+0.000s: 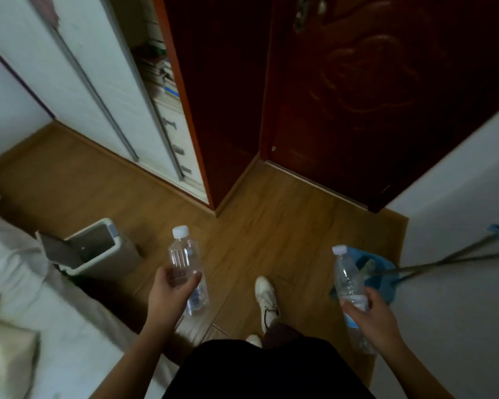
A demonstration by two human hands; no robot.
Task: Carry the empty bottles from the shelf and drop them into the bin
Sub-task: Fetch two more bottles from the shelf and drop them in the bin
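The left hand (170, 289) has its fingers (195, 279) wrapped around a clear bottle (186, 269) with a white cap. The right hand (369, 309) grips a second bottle (347, 283) the same way. Both bottles are up in the air, over the floor (257, 214). The bin (98, 249) sits open near the bed (26, 298), to the left. A drop from here could miss, since the bin is off to the side. The right bottle has farther to go.
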